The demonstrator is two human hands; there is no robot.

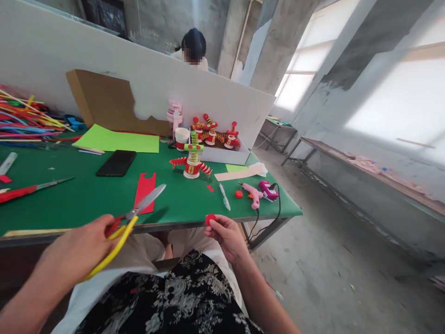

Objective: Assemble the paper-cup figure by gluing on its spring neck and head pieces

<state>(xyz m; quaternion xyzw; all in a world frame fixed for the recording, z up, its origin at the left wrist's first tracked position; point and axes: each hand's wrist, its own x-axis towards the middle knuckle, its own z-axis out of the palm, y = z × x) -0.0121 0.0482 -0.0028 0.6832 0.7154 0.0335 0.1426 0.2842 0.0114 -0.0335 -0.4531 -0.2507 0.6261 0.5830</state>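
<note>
My left hand (78, 248) is closed on a pair of scissors (148, 198) with yellow and red handles, blades pointing up and right over the table's front edge. Beneath the blades lies a red paper strip (142, 191) with a rounded notch cut in its top end. Between the thumb and fingers of my right hand (227, 236) is a small red paper circle (210, 219). Farther back, a paper-cup figure (192, 168) stands upright, with red folded-paper arms and a green folded neck.
A pink glue gun (254, 195), a purple box (268, 190) with a cord, a red disc (238, 194) and a white pen (224, 197) lie at right. A black phone (117, 163) and green paper (120, 140) lie left. Similar figures fill a white box (222, 155). A person (193, 46) sits behind the partition.
</note>
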